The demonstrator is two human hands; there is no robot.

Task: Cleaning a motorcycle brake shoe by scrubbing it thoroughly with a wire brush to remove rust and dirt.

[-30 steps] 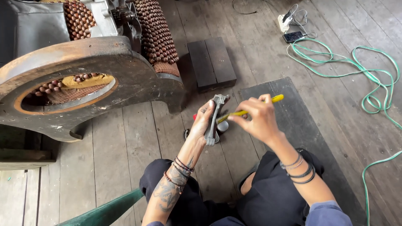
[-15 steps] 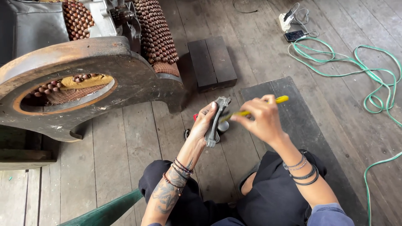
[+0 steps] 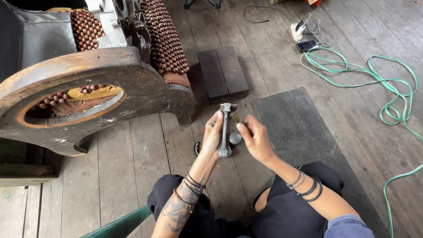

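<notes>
The left hand was wrapped around a long grey metal part with a knobbed end, holding it upright in front of the body, presumably so its length faced the eyes; the right hand was curled beside it, fingertips pinched at the part's shaft, and whether it gripped some slim tool there could not be told; a small round grey metal cap showed just behind the part, between the two hands; the person sat on the weathered grey plank floor, knees drawn up, which kept the work close over the lap; a worn black rubber mat lay just to the right; a big curved wooden machine frame with studded rollers stood to the left; a green hose looped well apart at the right.
</notes>
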